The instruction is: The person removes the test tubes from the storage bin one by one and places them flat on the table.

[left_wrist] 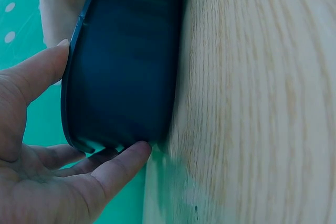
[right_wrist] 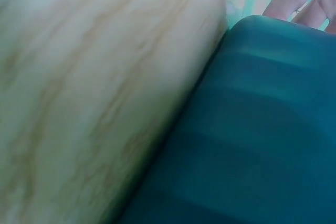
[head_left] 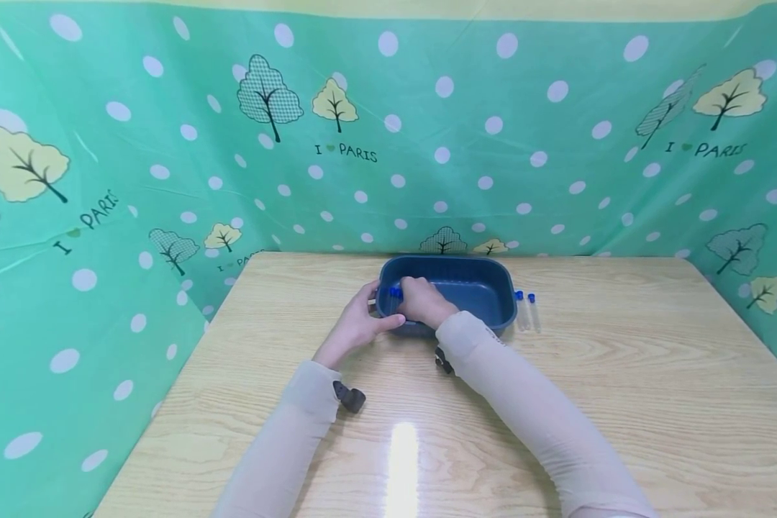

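Observation:
A dark blue plastic basin stands near the back of the table. My left hand grips its left end, the thumb on the near rim and the other fingers along the outer wall; the left wrist view shows these fingers against the basin. My right hand reaches inside, bent downward at the left part, and its fingertips are hidden. Beside it in the basin are blue-capped tubes; whether the right hand holds one does not show. The right wrist view shows mostly the basin's outer wall.
Two clear tubes with blue caps lie on the wooden table, just right of the basin. Green dotted cloth hangs behind the table and along its left side.

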`<state>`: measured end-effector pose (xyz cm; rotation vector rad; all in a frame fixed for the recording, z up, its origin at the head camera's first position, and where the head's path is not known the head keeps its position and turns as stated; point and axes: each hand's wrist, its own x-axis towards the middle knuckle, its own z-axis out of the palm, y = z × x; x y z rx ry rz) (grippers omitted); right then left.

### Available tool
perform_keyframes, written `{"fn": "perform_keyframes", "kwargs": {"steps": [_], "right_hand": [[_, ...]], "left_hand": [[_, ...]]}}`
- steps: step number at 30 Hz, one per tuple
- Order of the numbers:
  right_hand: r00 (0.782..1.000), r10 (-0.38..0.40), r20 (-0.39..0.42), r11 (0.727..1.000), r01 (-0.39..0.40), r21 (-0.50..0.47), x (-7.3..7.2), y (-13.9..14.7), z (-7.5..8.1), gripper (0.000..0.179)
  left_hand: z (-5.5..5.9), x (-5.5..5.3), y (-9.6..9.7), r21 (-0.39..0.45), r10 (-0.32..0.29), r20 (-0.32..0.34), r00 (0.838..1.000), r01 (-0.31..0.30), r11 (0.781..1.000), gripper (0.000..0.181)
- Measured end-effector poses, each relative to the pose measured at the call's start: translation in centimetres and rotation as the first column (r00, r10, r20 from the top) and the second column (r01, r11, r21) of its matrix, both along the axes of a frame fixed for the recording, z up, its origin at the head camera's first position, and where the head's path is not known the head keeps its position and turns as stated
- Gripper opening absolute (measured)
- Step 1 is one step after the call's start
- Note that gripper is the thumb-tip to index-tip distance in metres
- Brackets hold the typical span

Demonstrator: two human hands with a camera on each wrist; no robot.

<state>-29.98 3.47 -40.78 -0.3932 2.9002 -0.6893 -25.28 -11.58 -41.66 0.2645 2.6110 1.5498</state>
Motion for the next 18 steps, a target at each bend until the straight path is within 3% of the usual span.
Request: {"fn": "perform_keyframes", "kwargs": {"steps": [7,18], "right_hand": [[1.0,-0.015,0.01,0.999,0.015,-0.033,0.07,0.14,0.02,0.036],[0.998,-0.019,-0.056,1.0,0.018,-0.025,0.14,0.86,0.46,0.037]], "left_hand": [[0.05,0.09,-0.06,0.001,0.0,0.003,1.0,0.0,1.0,0.09],[-0.02,-0.04,0.02,0.031,0.001,0.025,1.0,-0.002,1.0,0.09]]}}
